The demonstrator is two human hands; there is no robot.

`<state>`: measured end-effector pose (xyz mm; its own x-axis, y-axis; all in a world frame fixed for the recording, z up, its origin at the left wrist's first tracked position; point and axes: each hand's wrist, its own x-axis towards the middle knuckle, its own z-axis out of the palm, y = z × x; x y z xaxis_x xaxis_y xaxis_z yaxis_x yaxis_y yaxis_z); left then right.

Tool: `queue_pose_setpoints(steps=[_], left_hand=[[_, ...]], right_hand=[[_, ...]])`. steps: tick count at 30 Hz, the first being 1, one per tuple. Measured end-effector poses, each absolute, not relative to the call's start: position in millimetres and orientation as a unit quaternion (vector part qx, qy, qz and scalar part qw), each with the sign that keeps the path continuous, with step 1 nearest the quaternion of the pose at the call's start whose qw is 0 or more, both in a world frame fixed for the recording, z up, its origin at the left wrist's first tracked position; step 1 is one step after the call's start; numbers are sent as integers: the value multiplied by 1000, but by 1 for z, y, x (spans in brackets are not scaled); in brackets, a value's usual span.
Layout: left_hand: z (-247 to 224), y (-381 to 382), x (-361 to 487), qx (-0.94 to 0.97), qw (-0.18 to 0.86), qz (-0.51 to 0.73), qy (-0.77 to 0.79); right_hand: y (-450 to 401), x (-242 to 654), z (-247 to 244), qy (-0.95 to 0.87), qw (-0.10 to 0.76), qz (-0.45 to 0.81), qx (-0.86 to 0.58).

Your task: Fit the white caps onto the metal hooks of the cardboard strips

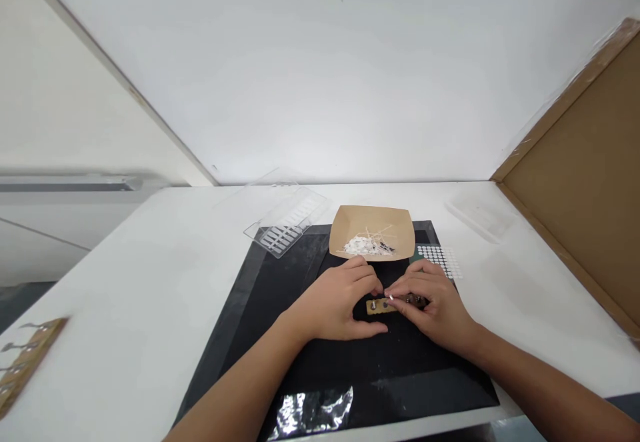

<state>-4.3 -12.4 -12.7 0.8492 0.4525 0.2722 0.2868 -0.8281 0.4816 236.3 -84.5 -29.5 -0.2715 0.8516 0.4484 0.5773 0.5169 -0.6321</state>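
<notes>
A short wooden strip [379,306] with small metal fittings along it lies on the black mat [280,362], its right part hidden by my right hand [434,301]. Thumb and fingertips of that hand pinch a small white piece [391,297] just over the strip; its exact kind is too small to make out. My left hand [345,301] rests at the strip's left end, fingers curved and thumb apart, with nothing seen between them.
Behind the hands stands a brown paper tray [345,229] with white scraps in it. A sheet of white dots [445,259] lies to its right, a clear plastic case [287,225] to its left. Another wooden strip [33,365] with metal parts sits far left. A cardboard panel [590,182] borders the right.
</notes>
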Motion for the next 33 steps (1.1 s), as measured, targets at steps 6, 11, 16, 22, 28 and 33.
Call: queue_pose_setpoints(steps=[6,11,16,22,28,33], left_hand=[[-19,-12,-2,939,223,152,213],[-20,-13,-2,936,229,146,224],[-18,-14,-1,932,241,148,225],[-18,-15,0,924,260,149,237],[-18,-17,0,924,262,138,243],[-19,-17,0,926,254,143,242]], right_hand=[[-86,234,-38,-784,368,163,-472],[-86,232,-39,-794,338,133,-487],[-85,233,-37,-801,318,122,-493],[-83,238,-34,-805,313,159,-478],[-84,237,-31,-806,299,178,-478],[-85,236,-31,-805,292,180,-484]])
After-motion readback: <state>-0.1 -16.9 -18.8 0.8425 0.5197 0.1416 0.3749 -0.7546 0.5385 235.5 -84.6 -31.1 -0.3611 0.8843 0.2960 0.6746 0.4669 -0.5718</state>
